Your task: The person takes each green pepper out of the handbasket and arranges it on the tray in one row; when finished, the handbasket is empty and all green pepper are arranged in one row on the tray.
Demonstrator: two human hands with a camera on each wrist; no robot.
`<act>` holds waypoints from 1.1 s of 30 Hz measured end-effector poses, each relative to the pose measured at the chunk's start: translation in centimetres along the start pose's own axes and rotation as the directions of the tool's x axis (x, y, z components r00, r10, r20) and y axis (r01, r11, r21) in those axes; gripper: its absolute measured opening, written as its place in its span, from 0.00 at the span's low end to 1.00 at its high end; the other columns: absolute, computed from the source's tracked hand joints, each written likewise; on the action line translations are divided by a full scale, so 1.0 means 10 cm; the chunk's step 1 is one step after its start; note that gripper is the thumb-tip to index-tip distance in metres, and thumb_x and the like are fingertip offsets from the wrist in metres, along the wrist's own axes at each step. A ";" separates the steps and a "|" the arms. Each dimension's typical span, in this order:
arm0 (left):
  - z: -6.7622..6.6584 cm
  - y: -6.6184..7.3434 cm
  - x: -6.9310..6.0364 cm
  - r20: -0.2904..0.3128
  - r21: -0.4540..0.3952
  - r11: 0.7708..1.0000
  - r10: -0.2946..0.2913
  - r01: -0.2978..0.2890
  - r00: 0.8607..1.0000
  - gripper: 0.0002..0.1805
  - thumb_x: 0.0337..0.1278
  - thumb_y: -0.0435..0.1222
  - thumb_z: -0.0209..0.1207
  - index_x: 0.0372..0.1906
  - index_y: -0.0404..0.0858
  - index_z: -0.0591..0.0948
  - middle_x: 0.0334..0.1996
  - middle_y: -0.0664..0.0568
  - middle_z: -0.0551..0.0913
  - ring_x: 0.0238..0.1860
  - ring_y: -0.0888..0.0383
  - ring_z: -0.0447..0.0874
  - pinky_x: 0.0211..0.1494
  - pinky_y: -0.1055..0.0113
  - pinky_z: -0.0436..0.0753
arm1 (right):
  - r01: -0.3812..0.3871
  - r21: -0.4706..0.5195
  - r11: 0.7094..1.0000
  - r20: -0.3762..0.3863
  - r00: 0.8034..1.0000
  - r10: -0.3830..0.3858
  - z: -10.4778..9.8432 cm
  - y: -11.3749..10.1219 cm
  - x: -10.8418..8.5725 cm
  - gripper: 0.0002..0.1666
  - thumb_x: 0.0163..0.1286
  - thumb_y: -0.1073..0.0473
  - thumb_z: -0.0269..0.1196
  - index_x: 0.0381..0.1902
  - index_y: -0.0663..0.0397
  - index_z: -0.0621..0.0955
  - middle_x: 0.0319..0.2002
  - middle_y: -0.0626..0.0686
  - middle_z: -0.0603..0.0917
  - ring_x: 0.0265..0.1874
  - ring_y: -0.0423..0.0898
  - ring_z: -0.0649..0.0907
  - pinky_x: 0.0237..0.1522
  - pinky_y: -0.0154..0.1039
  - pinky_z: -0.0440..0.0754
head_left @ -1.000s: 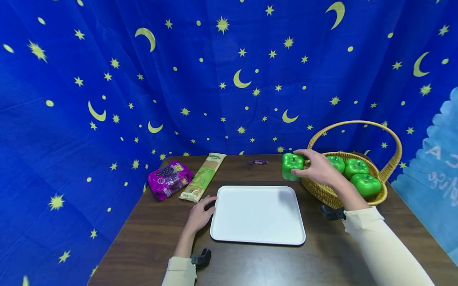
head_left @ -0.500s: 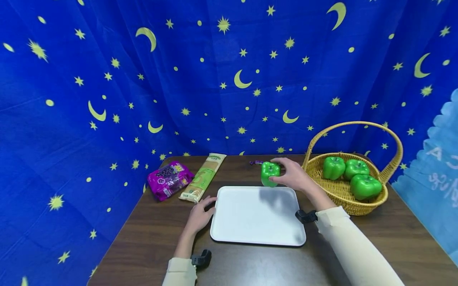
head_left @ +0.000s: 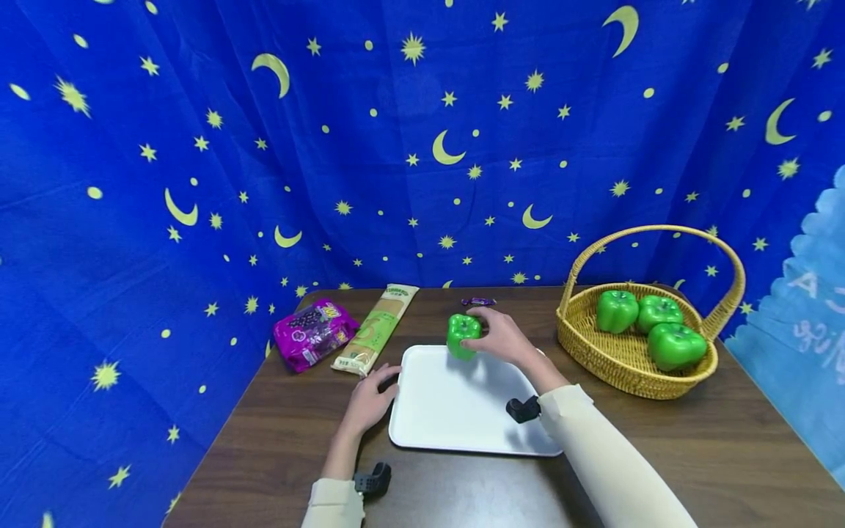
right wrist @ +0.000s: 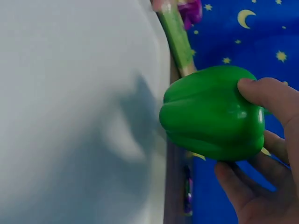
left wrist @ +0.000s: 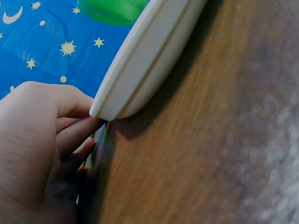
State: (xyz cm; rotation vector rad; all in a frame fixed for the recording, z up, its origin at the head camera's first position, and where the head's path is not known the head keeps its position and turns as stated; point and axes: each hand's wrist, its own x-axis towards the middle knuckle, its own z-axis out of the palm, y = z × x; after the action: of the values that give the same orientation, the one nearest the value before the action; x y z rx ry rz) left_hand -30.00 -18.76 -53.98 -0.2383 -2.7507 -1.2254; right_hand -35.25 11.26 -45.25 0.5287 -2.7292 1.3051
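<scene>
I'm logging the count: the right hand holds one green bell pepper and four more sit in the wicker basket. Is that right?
The four is wrong: the head view shows three more green bell peppers in the wicker basket. The right hand does hold one green bell pepper.

A deep-blue curtain [head_left: 389, 176] (yellow moons, stars everywhere!) sweeps behind the brown wood-grain desk [head_left: 271, 440], with a pale-blue panel [head_left: 815, 315] far right.

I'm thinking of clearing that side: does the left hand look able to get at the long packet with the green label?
Probably yes: the left hand is at the edge of the white tray, close to the near end of the long packet, with nothing visible blocking it.
</scene>
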 end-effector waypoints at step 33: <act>0.01 0.04 0.01 0.006 0.001 1.000 -0.021 0.021 1.000 0.19 0.59 0.38 0.59 0.57 0.46 0.81 0.64 0.42 0.72 0.68 0.38 0.61 0.68 0.41 0.56 | -0.011 0.041 0.999 -0.111 0.994 0.016 0.93 -0.26 0.08 0.47 0.51 0.55 0.76 0.68 0.52 0.67 0.57 0.59 0.76 0.55 0.56 0.76 0.55 0.53 0.75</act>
State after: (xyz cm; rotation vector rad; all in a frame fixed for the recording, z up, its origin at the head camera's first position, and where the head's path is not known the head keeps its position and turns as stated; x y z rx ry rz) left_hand -30.07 -18.43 -53.76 -0.2137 -2.7652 -1.2308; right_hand -34.33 2.41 -49.07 0.4270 -2.6261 1.3518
